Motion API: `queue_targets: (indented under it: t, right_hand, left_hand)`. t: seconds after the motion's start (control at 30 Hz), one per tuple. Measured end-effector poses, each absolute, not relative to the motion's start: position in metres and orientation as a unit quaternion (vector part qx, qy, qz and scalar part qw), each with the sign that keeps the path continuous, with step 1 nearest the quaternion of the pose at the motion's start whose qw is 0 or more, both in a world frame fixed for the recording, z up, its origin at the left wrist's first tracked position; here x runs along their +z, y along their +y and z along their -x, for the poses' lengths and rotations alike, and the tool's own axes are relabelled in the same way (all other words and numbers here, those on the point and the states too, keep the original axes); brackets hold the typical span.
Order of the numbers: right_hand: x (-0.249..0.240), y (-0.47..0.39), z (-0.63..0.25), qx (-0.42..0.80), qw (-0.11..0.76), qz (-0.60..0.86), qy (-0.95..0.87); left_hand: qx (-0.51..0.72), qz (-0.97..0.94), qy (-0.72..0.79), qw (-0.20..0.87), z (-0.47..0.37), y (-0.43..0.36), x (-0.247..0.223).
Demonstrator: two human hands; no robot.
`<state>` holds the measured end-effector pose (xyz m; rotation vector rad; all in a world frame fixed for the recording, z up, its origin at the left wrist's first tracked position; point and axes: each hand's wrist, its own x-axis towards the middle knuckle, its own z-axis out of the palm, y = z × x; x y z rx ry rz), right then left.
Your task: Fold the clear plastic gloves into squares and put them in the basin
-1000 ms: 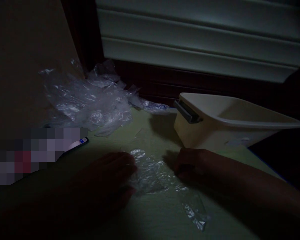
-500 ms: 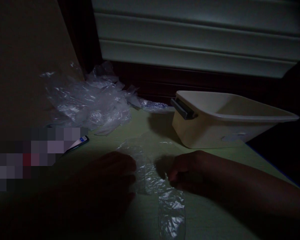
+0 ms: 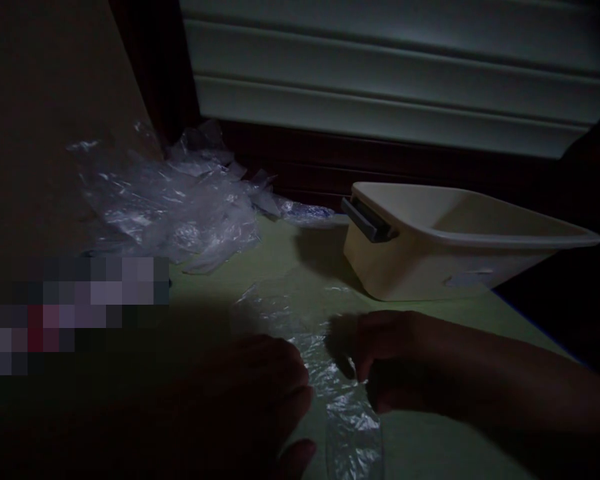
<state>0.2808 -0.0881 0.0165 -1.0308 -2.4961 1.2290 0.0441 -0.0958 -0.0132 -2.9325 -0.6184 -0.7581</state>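
Left hand (image 3: 265,393), thumb and fingers apart, borders clear film (image 3: 354,430); right hand (image 3: 400,353) curls at it, pinch impossible to tell.

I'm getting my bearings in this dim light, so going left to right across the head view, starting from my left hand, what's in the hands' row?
Left hand → crinkled clear plastic → right hand.

Left hand (image 3: 267,393), right hand (image 3: 390,360) — both are bare.
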Motion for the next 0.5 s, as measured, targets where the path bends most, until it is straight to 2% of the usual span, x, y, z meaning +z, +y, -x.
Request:
queue_targets:
  t: [0.13,0.4,0.5]
  right_hand:
    - [0.0166,-0.0944,-0.2777,0.388,0.082,0.325,-0.858]
    - [0.0171,-0.0924,-0.2777,0.4,0.076,0.322,-0.855]
    - [0.0149,-0.0938,-0.2729,0.401,0.082,0.307,-0.859]
  left_hand:
    - [-0.288,0.936,-0.195,0.059,-0.0433,-0.1021,-0.0151]
    - [-0.251,0.954,-0.163,-0.007,-0.0412,-0.0945,-0.0192]
    - [-0.261,0.949,-0.176,0.001,-0.0412,-0.0942,-0.0185]
